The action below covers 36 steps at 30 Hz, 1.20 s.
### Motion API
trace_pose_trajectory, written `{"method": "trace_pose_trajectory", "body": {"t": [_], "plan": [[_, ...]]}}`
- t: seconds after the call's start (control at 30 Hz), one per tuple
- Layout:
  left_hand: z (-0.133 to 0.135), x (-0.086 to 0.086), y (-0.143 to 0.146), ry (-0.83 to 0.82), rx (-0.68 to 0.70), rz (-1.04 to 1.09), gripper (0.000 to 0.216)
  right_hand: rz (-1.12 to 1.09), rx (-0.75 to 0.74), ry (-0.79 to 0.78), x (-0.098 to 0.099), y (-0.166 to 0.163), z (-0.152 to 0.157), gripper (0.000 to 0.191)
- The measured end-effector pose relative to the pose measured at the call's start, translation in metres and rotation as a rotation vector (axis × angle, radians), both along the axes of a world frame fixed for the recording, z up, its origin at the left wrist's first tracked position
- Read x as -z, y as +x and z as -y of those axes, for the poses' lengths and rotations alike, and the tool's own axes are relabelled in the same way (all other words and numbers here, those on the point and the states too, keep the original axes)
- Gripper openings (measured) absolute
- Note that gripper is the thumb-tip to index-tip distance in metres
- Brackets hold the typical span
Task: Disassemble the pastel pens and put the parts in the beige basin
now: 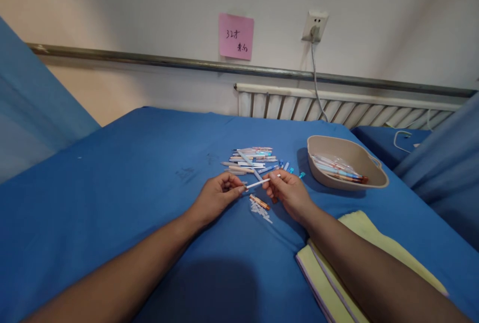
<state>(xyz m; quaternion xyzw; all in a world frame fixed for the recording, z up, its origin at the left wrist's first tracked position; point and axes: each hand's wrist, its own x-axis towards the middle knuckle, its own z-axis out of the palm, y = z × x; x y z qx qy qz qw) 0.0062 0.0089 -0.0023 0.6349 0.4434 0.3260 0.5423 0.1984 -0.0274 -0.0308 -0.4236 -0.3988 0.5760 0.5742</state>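
Observation:
A slim white pen refill [258, 183] is stretched between my two hands, slightly tilted up to the right. My left hand [220, 194] pinches its left end between thumb and fingertips. Its right part sits in the closed fingers of my right hand [289, 190]. Just below it an orange pen barrel [259, 202] lies on the blue cloth, beside a small heap of short whitish pieces [259, 210]. Behind my hands is a loose pile of pens and pen parts [250, 158], with several blue and teal pieces at its right side.
A beige plastic basket [348, 151] holding bagged pens [337, 168] stands at the right. A folded yellow towel [359, 233] lies under my right forearm. The blue-covered surface [149, 163] reaches a wall with a radiator [292, 106], a metal rail and a plugged-in cable.

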Motion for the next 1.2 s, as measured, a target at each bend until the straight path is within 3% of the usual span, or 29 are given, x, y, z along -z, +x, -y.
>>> {"method": "trace_pose_trajectory", "body": {"t": [0.27,0.37,0.5,0.67,0.9,1.2], "plan": [[-0.004,-0.002,-0.003,0.022,-0.013,0.123,0.035,-0.200,-0.013,-0.087,-0.004,0.004,0.000,0.032],[-0.013,0.000,-0.011,0.206,-0.022,-0.077,0.032,-0.233,-0.005,-0.072,-0.003,0.008,-0.002,0.030],[-0.021,0.005,-0.018,0.476,0.104,-0.457,0.024,-0.234,0.060,-0.044,-0.001,0.011,-0.004,0.027],[-0.028,0.013,-0.017,0.650,0.189,-0.602,0.024,-0.192,0.127,-0.031,-0.002,0.011,-0.005,0.028],[-0.038,0.019,-0.013,0.619,0.127,-0.650,0.020,-0.163,0.150,-0.002,0.000,0.012,-0.007,0.029],[-0.025,0.009,-0.017,0.408,0.063,-0.348,0.026,-0.156,0.191,0.035,0.001,0.014,-0.008,0.031]]}}
